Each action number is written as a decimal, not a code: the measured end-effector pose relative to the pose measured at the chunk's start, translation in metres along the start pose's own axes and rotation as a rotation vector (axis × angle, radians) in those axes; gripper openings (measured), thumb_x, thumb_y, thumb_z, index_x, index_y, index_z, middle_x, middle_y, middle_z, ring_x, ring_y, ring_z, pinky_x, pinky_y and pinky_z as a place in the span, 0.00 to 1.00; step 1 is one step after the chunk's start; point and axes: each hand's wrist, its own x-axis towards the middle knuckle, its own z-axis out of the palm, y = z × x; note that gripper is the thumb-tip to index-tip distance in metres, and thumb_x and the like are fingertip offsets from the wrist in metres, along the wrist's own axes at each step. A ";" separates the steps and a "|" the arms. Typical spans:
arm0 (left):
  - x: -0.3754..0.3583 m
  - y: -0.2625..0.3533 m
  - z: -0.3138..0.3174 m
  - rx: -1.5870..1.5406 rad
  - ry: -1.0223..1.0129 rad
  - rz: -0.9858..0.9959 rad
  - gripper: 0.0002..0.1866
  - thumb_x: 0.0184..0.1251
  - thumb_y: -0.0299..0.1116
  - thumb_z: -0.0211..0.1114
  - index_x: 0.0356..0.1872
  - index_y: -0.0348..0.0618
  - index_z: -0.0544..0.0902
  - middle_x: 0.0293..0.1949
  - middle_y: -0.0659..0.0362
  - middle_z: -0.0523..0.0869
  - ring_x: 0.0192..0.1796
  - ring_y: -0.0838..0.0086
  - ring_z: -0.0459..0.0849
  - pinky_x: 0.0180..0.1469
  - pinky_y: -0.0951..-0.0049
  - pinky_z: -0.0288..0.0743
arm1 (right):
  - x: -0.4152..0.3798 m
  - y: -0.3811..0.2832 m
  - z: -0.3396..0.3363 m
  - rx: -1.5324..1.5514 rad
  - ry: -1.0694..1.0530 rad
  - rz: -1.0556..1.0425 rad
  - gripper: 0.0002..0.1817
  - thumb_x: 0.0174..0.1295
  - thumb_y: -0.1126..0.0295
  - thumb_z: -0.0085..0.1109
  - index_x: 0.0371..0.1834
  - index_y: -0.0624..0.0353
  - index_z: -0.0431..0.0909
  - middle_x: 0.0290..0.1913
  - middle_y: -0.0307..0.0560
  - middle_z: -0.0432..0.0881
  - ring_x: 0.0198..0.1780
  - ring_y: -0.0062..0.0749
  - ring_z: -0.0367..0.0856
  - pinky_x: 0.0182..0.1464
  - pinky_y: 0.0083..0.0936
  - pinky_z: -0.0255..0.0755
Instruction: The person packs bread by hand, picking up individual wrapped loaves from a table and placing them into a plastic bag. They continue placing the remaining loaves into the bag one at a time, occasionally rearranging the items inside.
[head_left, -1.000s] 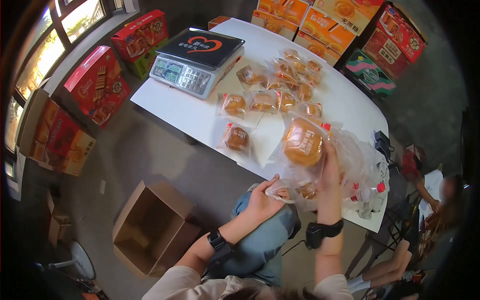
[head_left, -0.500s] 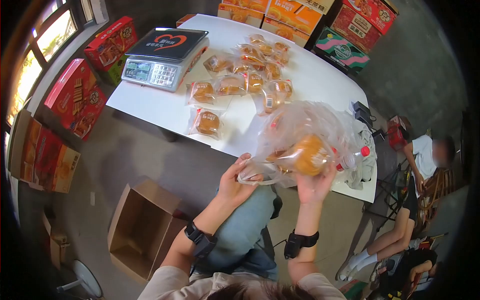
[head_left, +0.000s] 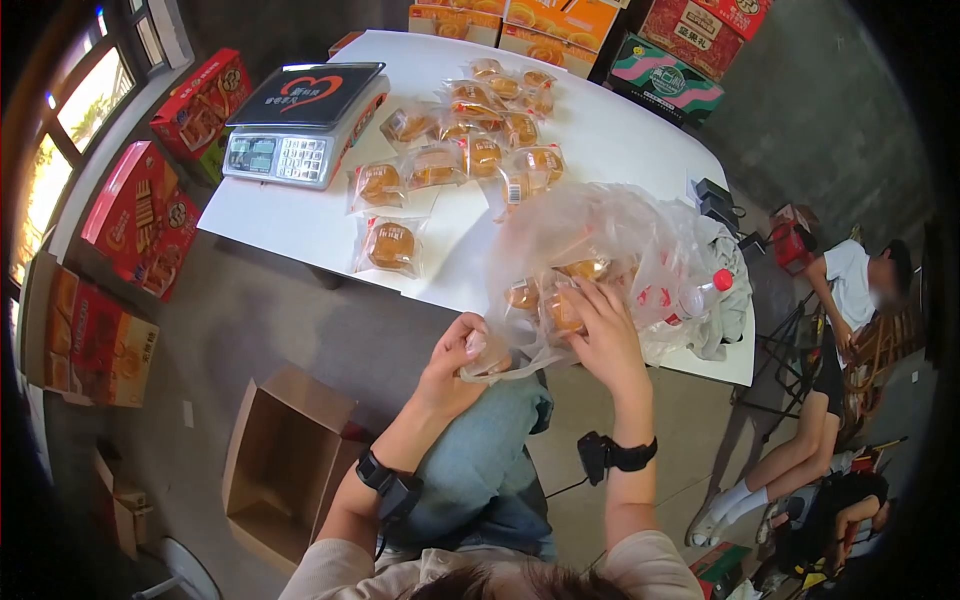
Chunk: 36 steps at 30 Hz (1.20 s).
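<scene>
My left hand (head_left: pixel 458 362) is closed on the gathered edge of a clear plastic bag (head_left: pixel 540 228) at the table's front edge. Several wrapped buns show inside the bag. Over its opening, my right hand (head_left: pixel 610 338) curls its fingers around a wrapped bun (head_left: pixel 563 312), palm turned down. Another bun (head_left: pixel 522 294) rests to the left of it within the bag. Just right of the bag lies a bottle with a red cap (head_left: pixel 722 280).
More wrapped buns (head_left: pixel 390 245) are spread across the white table (head_left: pixel 300 225). A digital scale (head_left: pixel 300 130) stands at its left end. An open cardboard box (head_left: pixel 285 465) sits on the floor. Another person (head_left: pixel 845 290) is seated at the right, near a folding stand.
My right hand has turned from palm-up to palm-down and brought the wrapped bun lower, in among the others in the bag. My left hand keeps its hold on the bag's edge.
</scene>
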 end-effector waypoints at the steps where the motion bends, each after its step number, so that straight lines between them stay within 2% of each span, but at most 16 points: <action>1: 0.000 -0.001 -0.002 0.013 -0.068 0.000 0.08 0.57 0.29 0.57 0.38 0.44 0.71 0.23 0.65 0.67 0.27 0.79 0.65 0.34 0.74 0.60 | 0.004 0.004 0.004 -0.005 -0.023 -0.003 0.31 0.44 0.74 0.62 0.57 0.50 0.70 0.60 0.46 0.68 0.61 0.45 0.63 0.57 0.40 0.62; 5: 0.000 -0.002 -0.001 0.019 -0.054 -0.002 0.07 0.58 0.29 0.57 0.37 0.44 0.72 0.22 0.65 0.66 0.26 0.79 0.63 0.34 0.75 0.59 | 0.015 0.015 0.000 -0.075 -0.097 -0.039 0.31 0.43 0.75 0.62 0.56 0.51 0.70 0.61 0.46 0.67 0.62 0.46 0.62 0.57 0.40 0.63; 7: 0.000 -0.002 0.003 0.105 -0.088 -0.023 0.07 0.58 0.30 0.58 0.37 0.44 0.72 0.22 0.65 0.66 0.25 0.79 0.63 0.34 0.74 0.58 | 0.020 0.021 0.008 -0.196 -0.045 0.008 0.31 0.43 0.76 0.61 0.56 0.50 0.70 0.62 0.47 0.65 0.62 0.48 0.61 0.59 0.40 0.62; 14: -0.001 -0.007 0.002 0.156 -0.089 -0.057 0.08 0.61 0.29 0.59 0.38 0.42 0.71 0.24 0.64 0.68 0.26 0.80 0.64 0.31 0.78 0.57 | 0.032 0.044 0.037 -0.177 0.196 0.141 0.34 0.45 0.74 0.61 0.60 0.52 0.65 0.62 0.50 0.64 0.64 0.51 0.59 0.60 0.41 0.62; 17: 0.001 -0.009 0.005 0.163 -0.075 -0.058 0.08 0.60 0.30 0.60 0.37 0.41 0.71 0.25 0.64 0.68 0.26 0.80 0.63 0.31 0.77 0.58 | 0.031 0.033 0.041 -0.157 0.103 0.197 0.36 0.47 0.69 0.62 0.63 0.53 0.61 0.62 0.52 0.65 0.65 0.50 0.59 0.61 0.42 0.61; 20: 0.003 -0.011 0.004 0.143 0.025 -0.020 0.06 0.60 0.30 0.60 0.35 0.44 0.71 0.26 0.63 0.71 0.27 0.79 0.66 0.32 0.76 0.58 | 0.032 0.026 0.040 0.059 -0.029 0.058 0.36 0.48 0.65 0.62 0.64 0.54 0.60 0.61 0.53 0.65 0.65 0.49 0.59 0.62 0.43 0.59; 23: 0.004 -0.013 0.007 0.180 0.021 -0.028 0.05 0.61 0.29 0.58 0.35 0.43 0.72 0.26 0.63 0.70 0.28 0.80 0.66 0.33 0.75 0.59 | 0.043 0.038 0.049 0.034 -0.024 0.146 0.35 0.49 0.65 0.60 0.64 0.54 0.61 0.63 0.52 0.63 0.65 0.47 0.59 0.63 0.43 0.57; 25: 0.004 -0.015 0.009 0.188 0.014 -0.051 0.04 0.62 0.29 0.58 0.35 0.43 0.72 0.26 0.64 0.69 0.29 0.81 0.65 0.34 0.75 0.60 | 0.049 0.042 0.057 -0.186 0.054 0.153 0.35 0.50 0.65 0.60 0.64 0.55 0.60 0.65 0.52 0.60 0.67 0.49 0.56 0.64 0.46 0.55; 26: 0.003 -0.016 0.008 0.191 0.018 -0.049 0.04 0.62 0.29 0.58 0.35 0.43 0.72 0.26 0.64 0.69 0.29 0.81 0.65 0.34 0.75 0.60 | 0.049 0.040 0.060 -0.182 0.053 0.150 0.35 0.50 0.65 0.60 0.64 0.55 0.60 0.65 0.52 0.60 0.67 0.49 0.56 0.64 0.46 0.55; 28: 0.004 -0.016 0.005 0.127 0.040 -0.042 0.04 0.62 0.29 0.57 0.36 0.42 0.73 0.26 0.64 0.69 0.29 0.81 0.64 0.34 0.75 0.61 | 0.051 0.030 0.068 -0.444 0.179 0.102 0.33 0.51 0.67 0.58 0.63 0.57 0.61 0.66 0.52 0.58 0.68 0.52 0.52 0.65 0.49 0.53; 29: 0.003 -0.016 0.006 0.130 0.044 -0.034 0.04 0.62 0.29 0.57 0.36 0.42 0.73 0.26 0.64 0.69 0.29 0.81 0.64 0.34 0.75 0.61 | 0.051 0.024 0.069 -0.438 0.180 0.094 0.33 0.51 0.67 0.58 0.63 0.57 0.61 0.66 0.52 0.58 0.68 0.52 0.52 0.65 0.49 0.53; 31: 0.004 -0.016 0.009 0.128 0.140 0.010 0.04 0.62 0.29 0.56 0.36 0.41 0.72 0.25 0.64 0.68 0.28 0.81 0.63 0.34 0.76 0.61 | 0.051 0.009 0.060 -0.289 -0.012 0.208 0.30 0.51 0.69 0.57 0.61 0.57 0.64 0.67 0.53 0.57 0.70 0.56 0.45 0.65 0.52 0.51; 32: 0.005 -0.015 0.011 0.131 0.145 0.015 0.04 0.62 0.29 0.56 0.36 0.41 0.72 0.25 0.64 0.68 0.28 0.81 0.63 0.34 0.76 0.61 | 0.052 0.003 0.053 -0.284 -0.013 0.203 0.30 0.51 0.69 0.57 0.61 0.57 0.64 0.67 0.53 0.57 0.70 0.56 0.45 0.65 0.52 0.51; 34: 0.008 -0.009 0.013 -0.103 0.330 -0.014 0.05 0.62 0.28 0.54 0.37 0.39 0.72 0.24 0.64 0.67 0.27 0.79 0.63 0.35 0.76 0.61 | 0.055 -0.011 0.035 -0.377 0.032 0.073 0.24 0.51 0.71 0.55 0.56 0.57 0.69 0.61 0.53 0.66 0.65 0.50 0.58 0.61 0.46 0.58; 35: 0.010 -0.007 0.009 -0.100 0.335 -0.009 0.05 0.62 0.28 0.54 0.37 0.39 0.72 0.24 0.64 0.67 0.27 0.79 0.63 0.35 0.76 0.61 | 0.060 -0.021 0.022 -0.371 0.031 0.068 0.24 0.51 0.71 0.55 0.56 0.57 0.69 0.61 0.53 0.66 0.65 0.50 0.58 0.61 0.46 0.58; 36: 0.012 -0.006 0.001 -0.294 0.398 -0.007 0.05 0.63 0.28 0.53 0.38 0.39 0.71 0.24 0.64 0.67 0.27 0.79 0.63 0.35 0.75 0.62 | 0.069 -0.032 0.010 -0.160 -0.031 0.124 0.22 0.52 0.70 0.55 0.53 0.57 0.71 0.55 0.53 0.71 0.60 0.47 0.64 0.57 0.43 0.61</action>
